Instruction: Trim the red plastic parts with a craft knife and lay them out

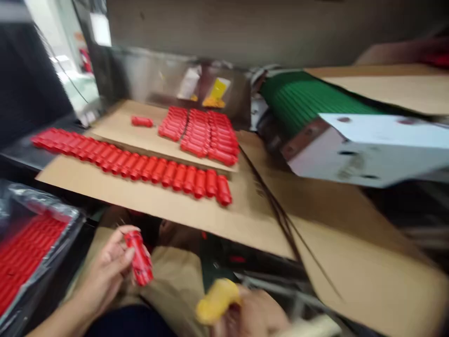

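Observation:
Between the thumb and fingers of my left hand (114, 262) is a red cylindrical part (139, 258), held upright and slightly tilted above my lap. My right hand (256, 311), smeared by motion at the bottom, grips a yellow object (217, 301) whose exact kind I cannot make out. Beyond my hands, a long row of red parts (150, 168) lies side by side on cardboard (147, 199). Behind it are three stacked columns of similar parts (198, 131), with one single red part (142, 121) to their left.
A plastic-lined bin (75, 224) full of red parts stands at lower left. On the right, a green ribbed conveyor belt (315, 98) with a white metal frame (379, 150) rises above the cardboard. Yellow and white labels (218, 91) sit at the back. Dark straps cross the cardboard.

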